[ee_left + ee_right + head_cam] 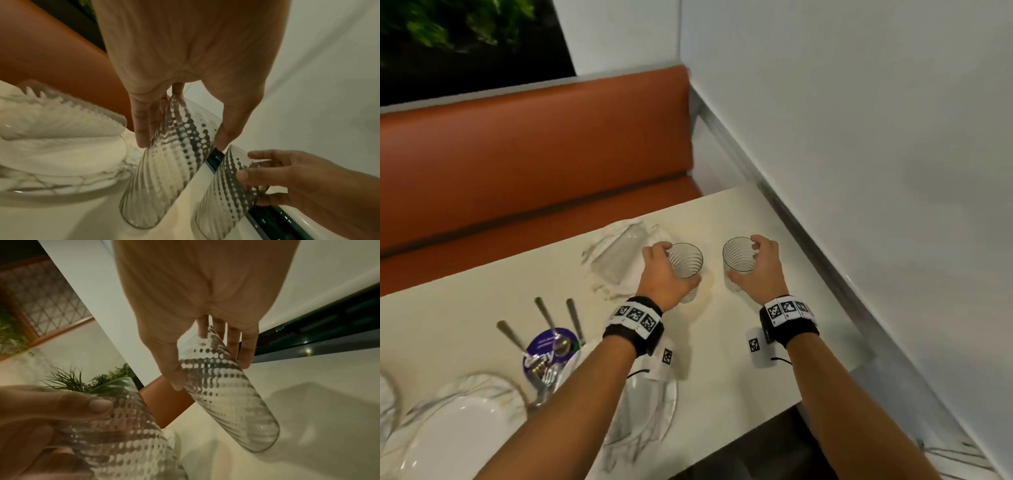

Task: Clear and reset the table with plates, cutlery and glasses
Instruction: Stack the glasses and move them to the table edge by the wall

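Note:
Two ribbed clear glasses stand upright side by side near the table's far right corner. My left hand (667, 270) grips the left glass (688, 263), thumb and fingers curled round its wall (164, 162). My right hand (756, 267) grips the right glass (736, 260) the same way (224, 394). A third glass (619, 257) lies on its side on a marbled plate (599, 246) just left of my left hand. Several pieces of cutlery (544, 342) lie over a purple dish (548, 353).
Marbled and white plates (462, 411) crowd the near left of the table; another plate (654, 407) lies under my left forearm. An orange bench (534, 144) runs behind the table. A white wall (859, 137) with a dark strip borders the right edge.

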A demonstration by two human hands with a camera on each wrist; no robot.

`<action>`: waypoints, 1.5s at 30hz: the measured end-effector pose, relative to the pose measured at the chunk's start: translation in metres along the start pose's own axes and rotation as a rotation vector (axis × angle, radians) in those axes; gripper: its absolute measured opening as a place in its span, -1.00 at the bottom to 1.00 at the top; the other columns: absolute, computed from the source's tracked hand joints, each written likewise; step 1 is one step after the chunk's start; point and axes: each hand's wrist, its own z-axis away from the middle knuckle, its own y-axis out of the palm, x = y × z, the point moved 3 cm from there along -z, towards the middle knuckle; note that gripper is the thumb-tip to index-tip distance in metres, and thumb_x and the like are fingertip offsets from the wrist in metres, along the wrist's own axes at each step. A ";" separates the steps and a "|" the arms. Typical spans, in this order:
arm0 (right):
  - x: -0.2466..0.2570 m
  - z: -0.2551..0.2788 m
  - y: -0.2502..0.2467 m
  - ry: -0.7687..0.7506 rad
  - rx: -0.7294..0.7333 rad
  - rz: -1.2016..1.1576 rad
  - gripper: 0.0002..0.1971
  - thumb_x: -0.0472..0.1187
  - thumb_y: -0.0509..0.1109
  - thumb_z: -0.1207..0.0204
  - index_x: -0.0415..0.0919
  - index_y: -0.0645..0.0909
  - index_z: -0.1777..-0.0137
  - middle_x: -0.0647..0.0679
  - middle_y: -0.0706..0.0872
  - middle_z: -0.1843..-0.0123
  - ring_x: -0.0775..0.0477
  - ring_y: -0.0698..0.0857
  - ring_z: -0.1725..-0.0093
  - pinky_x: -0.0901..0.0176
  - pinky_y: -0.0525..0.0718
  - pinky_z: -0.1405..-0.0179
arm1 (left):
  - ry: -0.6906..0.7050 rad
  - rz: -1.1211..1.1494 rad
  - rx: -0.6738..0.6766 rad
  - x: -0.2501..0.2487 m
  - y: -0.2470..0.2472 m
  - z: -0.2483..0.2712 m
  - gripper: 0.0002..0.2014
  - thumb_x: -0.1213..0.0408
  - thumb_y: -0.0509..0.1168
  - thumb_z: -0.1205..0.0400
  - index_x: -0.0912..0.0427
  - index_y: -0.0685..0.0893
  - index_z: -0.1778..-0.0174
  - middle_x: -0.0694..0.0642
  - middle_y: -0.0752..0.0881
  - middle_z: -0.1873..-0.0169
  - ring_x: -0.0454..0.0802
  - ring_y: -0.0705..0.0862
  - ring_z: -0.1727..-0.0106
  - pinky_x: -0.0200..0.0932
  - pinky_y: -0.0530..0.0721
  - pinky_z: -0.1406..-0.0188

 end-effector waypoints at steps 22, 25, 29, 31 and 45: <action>-0.077 -0.077 -0.012 0.174 -0.055 -0.252 -0.18 -0.08 0.80 -0.19 -0.15 0.54 -0.45 0.03 0.70 -0.28 0.12 0.67 -0.24 0.63 0.59 -0.08 | -0.026 0.076 -0.070 -0.039 0.110 -0.071 -0.05 0.12 0.73 -0.36 0.22 0.35 -0.58 0.11 0.44 -0.41 -0.01 0.55 -0.32 -0.13 0.60 -0.36; -0.082 -0.097 -0.016 0.191 -0.073 -0.230 -0.18 -0.04 0.80 -0.17 -0.13 0.55 -0.43 0.01 0.71 -0.28 0.03 0.69 -0.28 0.31 0.69 -0.21 | -0.040 0.092 -0.057 -0.047 0.119 -0.089 -0.05 0.18 0.73 -0.36 0.26 0.35 -0.58 0.17 0.46 -0.45 0.04 0.54 -0.37 -0.17 0.55 -0.37; -0.090 -0.120 -0.019 0.210 -0.076 -0.248 -0.19 -0.09 0.80 -0.19 -0.15 0.55 -0.45 0.01 0.72 -0.30 0.06 0.70 -0.27 0.43 0.60 -0.15 | -0.057 0.082 -0.031 -0.054 0.130 -0.108 -0.06 0.18 0.73 -0.37 0.27 0.36 -0.58 0.19 0.48 -0.47 0.07 0.54 -0.43 -0.25 0.46 -0.35; -0.094 -0.128 -0.019 0.219 -0.086 -0.252 -0.18 -0.10 0.81 -0.18 -0.16 0.56 -0.45 0.00 0.72 -0.30 0.07 0.70 -0.26 0.31 0.65 -0.21 | -0.062 0.080 -0.020 -0.058 0.134 -0.115 -0.07 0.17 0.74 -0.36 0.27 0.37 -0.57 0.19 0.51 -0.47 0.08 0.54 -0.45 -0.24 0.45 -0.36; -0.113 -0.127 -0.001 0.325 -0.048 -0.203 -0.08 -0.13 0.82 -0.14 -0.22 0.48 -0.50 -0.09 0.68 -0.35 -0.07 0.68 -0.29 0.10 0.72 -0.24 | -0.150 0.104 0.084 -0.054 0.133 -0.114 0.32 0.14 0.79 -0.29 0.18 0.01 -0.79 0.24 0.33 -0.67 0.16 0.40 -0.66 0.08 0.43 -0.62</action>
